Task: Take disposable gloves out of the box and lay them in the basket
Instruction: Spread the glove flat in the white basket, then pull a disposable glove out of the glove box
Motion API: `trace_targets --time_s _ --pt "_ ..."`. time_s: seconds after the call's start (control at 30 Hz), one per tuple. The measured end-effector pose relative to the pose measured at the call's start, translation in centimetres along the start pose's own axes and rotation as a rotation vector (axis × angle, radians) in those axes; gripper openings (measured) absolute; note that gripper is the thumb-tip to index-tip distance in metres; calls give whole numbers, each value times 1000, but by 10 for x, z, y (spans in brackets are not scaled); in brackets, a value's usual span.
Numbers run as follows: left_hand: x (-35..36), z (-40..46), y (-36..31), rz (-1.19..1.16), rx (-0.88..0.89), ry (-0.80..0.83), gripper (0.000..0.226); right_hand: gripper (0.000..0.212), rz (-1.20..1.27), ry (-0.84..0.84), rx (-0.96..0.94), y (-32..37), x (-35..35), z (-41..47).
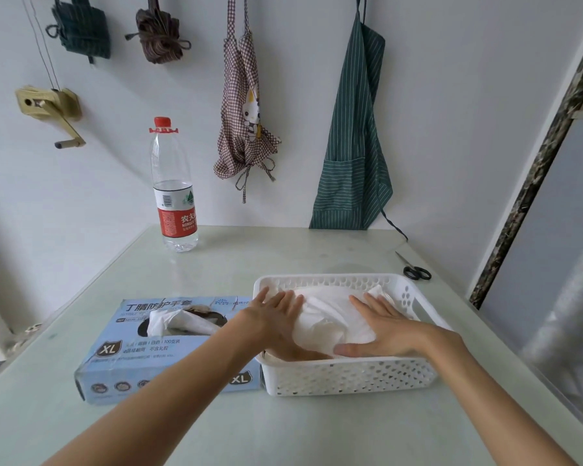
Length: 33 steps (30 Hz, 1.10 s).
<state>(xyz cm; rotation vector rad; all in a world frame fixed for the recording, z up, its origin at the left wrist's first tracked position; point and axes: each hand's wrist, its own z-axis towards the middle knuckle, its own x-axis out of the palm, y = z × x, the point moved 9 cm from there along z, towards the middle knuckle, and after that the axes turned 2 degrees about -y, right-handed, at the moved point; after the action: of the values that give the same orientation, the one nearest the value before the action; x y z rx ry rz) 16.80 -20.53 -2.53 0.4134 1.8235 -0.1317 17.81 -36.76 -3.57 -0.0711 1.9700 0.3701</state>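
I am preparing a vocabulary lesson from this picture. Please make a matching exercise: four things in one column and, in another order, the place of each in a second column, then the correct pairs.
Things:
1. water bottle
2. scissors
3. glove box
4. green apron

Places:
A. hanging on the wall
B. directly left of the basket
C. standing at the back left of the table
D. lying near the right edge of the table, behind the basket

Pairs: 1-C, 2-D, 3-B, 4-A

Water bottle (175, 193) (red cap), scissors (414, 269) on table (216, 432) — aprons (354, 136) hang behind.
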Motion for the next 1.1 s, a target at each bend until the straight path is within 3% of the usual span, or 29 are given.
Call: trace_targets --time_s 0.1,0.2,0.27,0.43,0.6,0.7,0.83,0.97,1.1 --pt "-4 -1 0 -14 2 14 119 105 90 -46 -46 2 -13 -3" --pt "-13 -8 11 -72 -7 12 123 66 241 -247 -106 -9 -44 -12" --pt "-16 -13 19 -85 -25 16 117 51 130 -325 -76 -21 -54 -15" --pt "-7 -16 20 14 -29 5 104 54 -178 -262 65 -29 -46 -16" --pt "-16 -22 24 -58 -28 -87 106 53 -201 -324 75 -20 -59 -23" --pt "-31 -40 50 -243 -29 -216 99 47 -166 -448 -1 10 -73 -31" --pt "-32 -73 117 -409 -80 -380 53 40 -21 -539 -206 81 -68 -37" --pt "5 -102 182 -573 -219 -323 38 35 88 -602 -326 143 -57 -25" --pt "21 -114 205 -657 -224 -279 34 29 157 -651 -399 196 -52 -11"
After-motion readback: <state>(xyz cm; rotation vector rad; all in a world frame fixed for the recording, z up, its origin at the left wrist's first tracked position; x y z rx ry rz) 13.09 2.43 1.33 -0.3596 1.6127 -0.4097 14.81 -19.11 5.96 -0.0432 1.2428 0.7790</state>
